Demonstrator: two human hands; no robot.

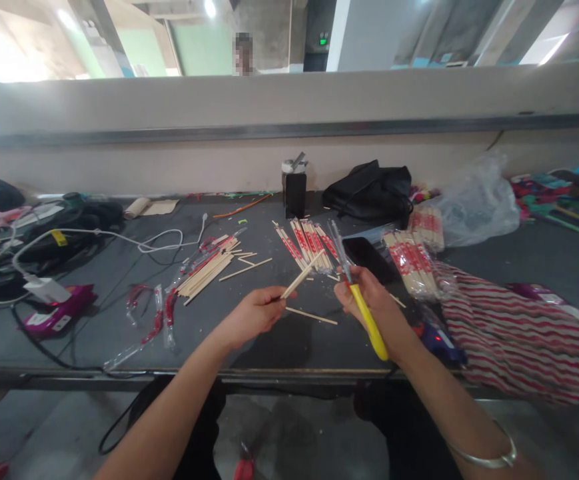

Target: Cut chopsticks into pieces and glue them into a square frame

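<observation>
My left hand (259, 313) is closed around a pair of pale wooden chopsticks (305, 273), tilted up to the right above the dark table. A yellow-handled tool (368, 320) with a long, narrow grey metal end lies in my right hand (369, 299), its metal part pointing up and away. Whether its far end is a blade or a file is too blurred to tell. Behind my hands are chopsticks in red-printed wrappers (309, 241). Left of them lies a pile of bare chopsticks (208, 270), beside torn plastic wrappers (156, 320). A single stick (312, 315) rests between my hands.
Bundled wrapped chopsticks (412, 263), a dark phone (369, 259) and a striped cloth (524, 333) are on the right. Farther back stand a black bag (369, 187) and a bottle (294, 190). White cables (94, 232) and a purple power strip (59, 312) occupy the left.
</observation>
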